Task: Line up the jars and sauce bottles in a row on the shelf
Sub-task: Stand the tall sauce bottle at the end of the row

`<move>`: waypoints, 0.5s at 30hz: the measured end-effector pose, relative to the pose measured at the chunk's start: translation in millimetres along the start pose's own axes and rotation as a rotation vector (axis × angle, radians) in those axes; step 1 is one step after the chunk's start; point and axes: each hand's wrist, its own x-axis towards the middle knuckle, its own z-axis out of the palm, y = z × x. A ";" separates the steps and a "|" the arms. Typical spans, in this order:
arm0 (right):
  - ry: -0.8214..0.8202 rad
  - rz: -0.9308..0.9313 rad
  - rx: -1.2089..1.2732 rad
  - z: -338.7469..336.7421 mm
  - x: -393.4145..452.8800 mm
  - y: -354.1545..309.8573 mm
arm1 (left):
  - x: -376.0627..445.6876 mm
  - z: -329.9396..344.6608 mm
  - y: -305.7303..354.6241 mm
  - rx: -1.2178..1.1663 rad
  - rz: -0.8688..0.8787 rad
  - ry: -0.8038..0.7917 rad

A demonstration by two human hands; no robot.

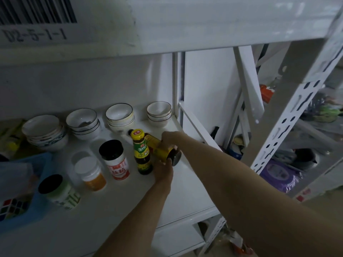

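Note:
On the white shelf [185,191] a dark sauce bottle with a yellow label [157,147] lies tilted on its side, its base toward me. My right hand [170,139] grips it from above and my left hand [164,171] holds it from below, near the base. Just left of it a dark sauce bottle with a yellow cap [142,153] stands upright. Further left stand a black-lidded jar with a red label [117,160], a white-lidded orange jar [92,174] and a black-lidded green jar [60,191], running diagonally toward the front left.
Several stacks of white bowls [119,115] line the back of the shelf. A blue basket [39,164] holding a puzzle cube sits at the front left. The upper shelf board [204,25] hangs low overhead. A perforated white upright [289,123] rises at the right.

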 end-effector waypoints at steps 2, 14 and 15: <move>-0.111 0.022 0.104 -2.9 -3.0 9.8 | -2.6 -2.6 -3.6 0.025 0.031 -0.004; -0.114 0.109 0.303 8.5 -19.3 16.2 | -34.0 -6.0 1.3 0.397 0.100 0.089; -0.039 0.103 0.313 12.3 -18.8 13.5 | -34.8 -7.0 1.8 0.402 0.106 0.078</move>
